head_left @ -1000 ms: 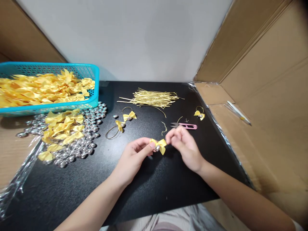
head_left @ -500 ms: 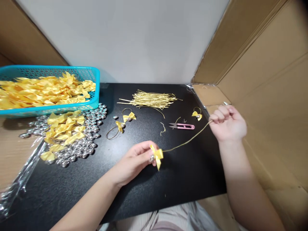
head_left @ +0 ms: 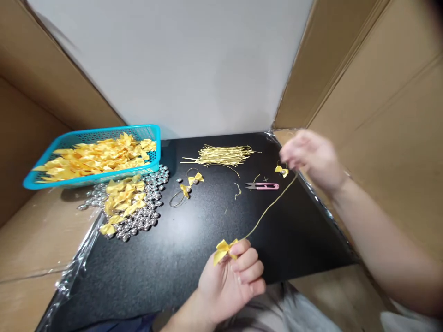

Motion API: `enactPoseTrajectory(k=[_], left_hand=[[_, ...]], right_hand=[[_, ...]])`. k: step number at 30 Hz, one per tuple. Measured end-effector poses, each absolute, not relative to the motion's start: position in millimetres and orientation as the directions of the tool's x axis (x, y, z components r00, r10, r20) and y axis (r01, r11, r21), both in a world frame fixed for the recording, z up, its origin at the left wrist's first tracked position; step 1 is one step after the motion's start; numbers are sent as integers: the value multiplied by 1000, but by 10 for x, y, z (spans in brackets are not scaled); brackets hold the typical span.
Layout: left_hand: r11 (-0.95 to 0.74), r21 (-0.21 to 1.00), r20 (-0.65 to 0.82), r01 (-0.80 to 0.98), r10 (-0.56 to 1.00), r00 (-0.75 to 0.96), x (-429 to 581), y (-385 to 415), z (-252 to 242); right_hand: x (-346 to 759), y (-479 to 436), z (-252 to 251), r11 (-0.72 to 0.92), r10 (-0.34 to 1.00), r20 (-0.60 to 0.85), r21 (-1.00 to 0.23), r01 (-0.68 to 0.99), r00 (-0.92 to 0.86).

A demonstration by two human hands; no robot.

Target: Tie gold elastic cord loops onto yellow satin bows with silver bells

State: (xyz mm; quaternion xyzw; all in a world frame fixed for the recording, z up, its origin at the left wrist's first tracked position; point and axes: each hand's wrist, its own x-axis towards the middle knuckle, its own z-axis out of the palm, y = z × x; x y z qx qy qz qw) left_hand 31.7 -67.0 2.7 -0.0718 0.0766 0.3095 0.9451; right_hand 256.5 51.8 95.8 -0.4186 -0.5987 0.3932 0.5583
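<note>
At the table's near side, my left hand is closed on a yellow ribbon bow, palm turned up. A thin gold cord runs from the bow up to my right hand, which is raised at the right and blurred. The cord stretches to just under the right fingers; what they pinch is smeared by motion. The bead seen at the bow earlier is hidden now. Pink-handled thread snips lie on the table beneath the cord's upper end.
A turquoise basket of yellow bows stands at the back left. Before it lie silver beads and loose bows. A bundle of gold cords is at the back. Looped bows and cord scraps lie about; cardboard walls flank the table.
My left hand has turned palm up and come nearer with the bow. My right hand has turned over, and the cord now slopes more steeply. The view has shifted.
</note>
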Motion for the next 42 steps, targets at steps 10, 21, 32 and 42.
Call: enactPoseTrajectory(k=[10, 21, 32, 42], left_hand=[[734, -56, -314, -677, 631, 710, 435, -885, -67], [533, 634, -457, -560, 843, 285, 328, -1042, -77], [263, 959, -256, -107, 964, 77, 111, -782, -11], [334, 939, -317, -84, 933, 172, 71, -485, -42]], right_hand=[[1839, -163, 597, 88, 716, -169, -940, 329, -677], [1746, -31, 578, -76, 757, -243, -955, 288, -606], [1677, 44, 502, 46, 797, -145, -953, 299, -586], [1772, 202, 352, -53, 804, -175, -973, 224, -569]])
